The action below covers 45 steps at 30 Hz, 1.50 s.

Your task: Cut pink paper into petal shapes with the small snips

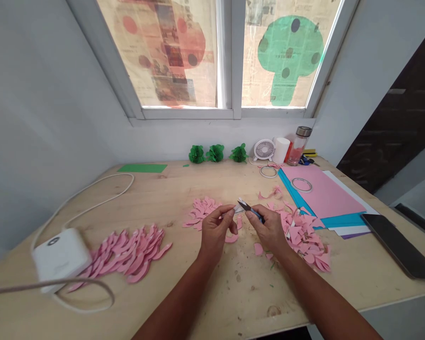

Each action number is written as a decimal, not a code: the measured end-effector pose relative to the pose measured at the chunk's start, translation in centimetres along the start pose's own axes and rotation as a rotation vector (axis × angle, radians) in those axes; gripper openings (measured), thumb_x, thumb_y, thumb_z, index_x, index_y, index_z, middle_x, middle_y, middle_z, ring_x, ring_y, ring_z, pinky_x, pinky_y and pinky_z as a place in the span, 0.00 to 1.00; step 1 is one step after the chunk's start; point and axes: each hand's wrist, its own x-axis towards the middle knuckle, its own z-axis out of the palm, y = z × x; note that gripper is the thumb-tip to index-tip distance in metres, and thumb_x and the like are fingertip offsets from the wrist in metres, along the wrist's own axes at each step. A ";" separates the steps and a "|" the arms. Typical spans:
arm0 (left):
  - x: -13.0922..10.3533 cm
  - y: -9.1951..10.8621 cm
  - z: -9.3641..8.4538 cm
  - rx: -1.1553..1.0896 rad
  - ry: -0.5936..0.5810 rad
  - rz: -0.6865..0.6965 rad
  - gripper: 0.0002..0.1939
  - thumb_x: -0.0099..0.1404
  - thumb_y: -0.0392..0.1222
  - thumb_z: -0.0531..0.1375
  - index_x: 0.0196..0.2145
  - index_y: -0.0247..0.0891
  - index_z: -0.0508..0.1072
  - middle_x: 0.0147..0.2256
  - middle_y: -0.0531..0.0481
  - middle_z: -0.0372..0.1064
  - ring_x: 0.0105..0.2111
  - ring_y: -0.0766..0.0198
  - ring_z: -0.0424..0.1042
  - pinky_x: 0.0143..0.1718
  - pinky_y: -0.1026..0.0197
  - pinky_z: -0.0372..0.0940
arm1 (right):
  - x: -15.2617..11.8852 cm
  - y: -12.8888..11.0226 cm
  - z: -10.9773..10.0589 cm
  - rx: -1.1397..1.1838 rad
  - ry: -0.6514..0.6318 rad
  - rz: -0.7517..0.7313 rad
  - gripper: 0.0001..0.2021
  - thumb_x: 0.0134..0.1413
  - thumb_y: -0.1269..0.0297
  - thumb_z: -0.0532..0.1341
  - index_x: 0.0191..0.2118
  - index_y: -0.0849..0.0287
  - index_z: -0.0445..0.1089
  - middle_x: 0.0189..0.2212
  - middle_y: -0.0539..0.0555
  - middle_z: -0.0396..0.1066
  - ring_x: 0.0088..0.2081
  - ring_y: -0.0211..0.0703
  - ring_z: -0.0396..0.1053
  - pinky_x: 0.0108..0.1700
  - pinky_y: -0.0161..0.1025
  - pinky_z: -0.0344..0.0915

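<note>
Because the right grip holds scissors so close to the left grip, pinched on a small pale piece over the desk, one slip could nick a finger.

Bright daylight reaches me through the grey-framed, paper-covered window, leaving soft shadows; wide-angle distortion bends the edges, and fine detail looks slightly soft

Three heaps of pink paper, three green paper balls, two tape rolls, two mushroom shapes, one fan and one pair of scissors were in view.
</note>
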 end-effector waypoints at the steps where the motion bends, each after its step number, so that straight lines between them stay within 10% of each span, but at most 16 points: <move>1: 0.0 0.0 0.0 0.003 0.000 0.002 0.13 0.55 0.46 0.61 0.35 0.36 0.73 0.14 0.57 0.62 0.15 0.70 0.62 0.20 0.65 0.60 | 0.0 0.0 0.0 -0.002 0.002 0.001 0.16 0.54 0.53 0.54 0.30 0.62 0.70 0.17 0.46 0.56 0.21 0.33 0.53 0.23 0.32 0.50; 34: 0.4 -0.6 -1.3 0.407 -0.002 0.356 0.08 0.61 0.42 0.57 0.37 0.39 0.73 0.24 0.56 0.59 0.20 0.73 0.65 0.23 0.67 0.63 | -0.2 0.2 0.2 -0.244 0.178 -0.120 0.16 0.55 0.54 0.53 0.28 0.60 0.69 0.19 0.48 0.62 0.22 0.33 0.58 0.26 0.31 0.52; 45: 0.2 -0.1 0.7 0.719 -0.056 0.552 0.09 0.62 0.39 0.54 0.37 0.38 0.74 0.24 0.52 0.64 0.23 0.69 0.65 0.27 0.66 0.62 | 1.4 1.2 -2.8 -0.096 0.443 0.063 0.18 0.52 0.49 0.55 0.26 0.61 0.67 0.17 0.45 0.57 0.21 0.33 0.54 0.25 0.31 0.50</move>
